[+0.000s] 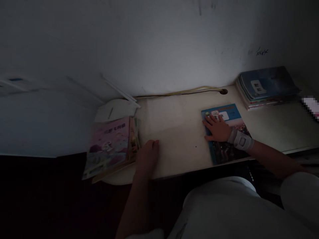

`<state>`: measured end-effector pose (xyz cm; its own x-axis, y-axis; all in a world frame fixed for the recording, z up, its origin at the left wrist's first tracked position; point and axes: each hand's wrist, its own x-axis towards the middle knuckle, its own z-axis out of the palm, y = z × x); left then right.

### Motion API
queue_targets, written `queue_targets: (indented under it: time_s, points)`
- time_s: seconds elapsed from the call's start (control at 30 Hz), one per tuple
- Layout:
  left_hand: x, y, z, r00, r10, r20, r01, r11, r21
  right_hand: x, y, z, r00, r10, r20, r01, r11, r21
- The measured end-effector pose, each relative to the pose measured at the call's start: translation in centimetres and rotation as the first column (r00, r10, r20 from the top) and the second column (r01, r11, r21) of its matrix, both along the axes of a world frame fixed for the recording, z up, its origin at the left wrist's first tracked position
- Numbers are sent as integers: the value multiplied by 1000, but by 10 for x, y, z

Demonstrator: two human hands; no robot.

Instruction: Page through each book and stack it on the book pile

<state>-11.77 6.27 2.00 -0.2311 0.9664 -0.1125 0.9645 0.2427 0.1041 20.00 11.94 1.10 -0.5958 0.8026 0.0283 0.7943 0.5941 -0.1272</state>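
My right hand (217, 129) lies flat, fingers spread, on the cover of a blue textbook (229, 149) near the front edge of the desk. A wristband wraps that wrist. My left hand (149, 152) is curled into a fist on the desk, just right of a stack of books, and nothing shows in it. On top of the stack is a pink picture book (109, 141), partly over the desk's left end. Other books show beneath it, their edges uneven. The view is dim and the left side slightly blurred.
A pile of books (270, 83) with a dark blue one on top stands at the back right. Yellow and black cables (174, 94) run along the wall to a round hole (223, 91). A white object (116, 111) sits behind the left stack. The desk (174, 142) meets a white wall.
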Motion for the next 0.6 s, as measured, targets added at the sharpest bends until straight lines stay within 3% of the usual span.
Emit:
queue_targets:
  time_s: [0.2, 0.33, 0.4, 0.5, 0.6]
  points:
    - [2, -1, 3, 1000, 8, 11, -8, 1000, -19, 3, 0, 2, 1000, 17, 14, -17, 1000, 7]
    - [4, -11, 12, 1000, 4, 28, -5, 999, 40, 42, 3, -2, 1000, 14, -14, -14, 1000, 11]
    - [16, -18, 13, 996, -89, -24, 92, 978, 185, 71, 2, -5, 990, -143, -13, 143, 989, 33]
    - [63, -28, 7, 935, -354, 22, 324, 877, 354, 111, -4, -12, 902, -430, -35, 431, 900, 55]
    - [129, -32, -2, 772, -631, 83, 583, 753, 303, 134, -13, -16, 866, -496, -54, 498, 867, 18]
